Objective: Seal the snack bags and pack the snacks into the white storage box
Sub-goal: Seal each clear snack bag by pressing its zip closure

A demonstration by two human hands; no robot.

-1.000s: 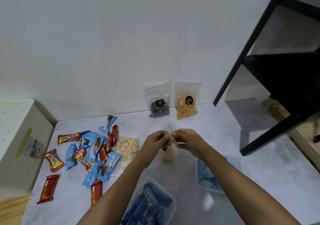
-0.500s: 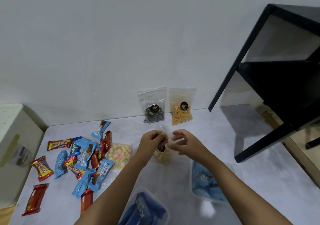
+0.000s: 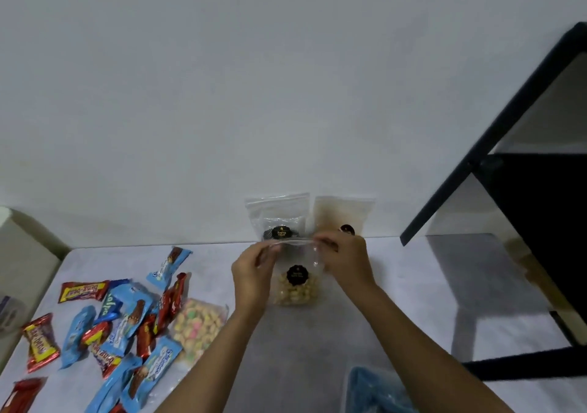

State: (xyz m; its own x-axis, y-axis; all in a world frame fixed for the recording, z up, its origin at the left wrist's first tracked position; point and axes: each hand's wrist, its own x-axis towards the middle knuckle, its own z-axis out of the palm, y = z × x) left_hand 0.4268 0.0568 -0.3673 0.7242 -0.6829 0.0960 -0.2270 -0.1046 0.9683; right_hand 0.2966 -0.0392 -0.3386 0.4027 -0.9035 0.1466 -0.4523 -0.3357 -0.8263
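Blue wrappers fill a clear plastic tub at the bottom right corner, closest to us on the pale grey table. Left of it sprawls a loose heap of blue and red foil snack bars, with a clear flat bag of pastel-coloured puffs lying just beside the heap's right edge. Up the middle come both forearms. The left hand pinches the left end of the zip strip and the right hand pinches the right end. Between them hangs a clear zip bag of pale round snacks with a black round label, upright; whether its base touches the table, I can't tell. Behind it two more clear zip bags lean on the white wall: one with dark snacks, one yellowish, side by side. Far left, well apart from the hands, sits the white storage box. On the right stands a black metal shelf frame.
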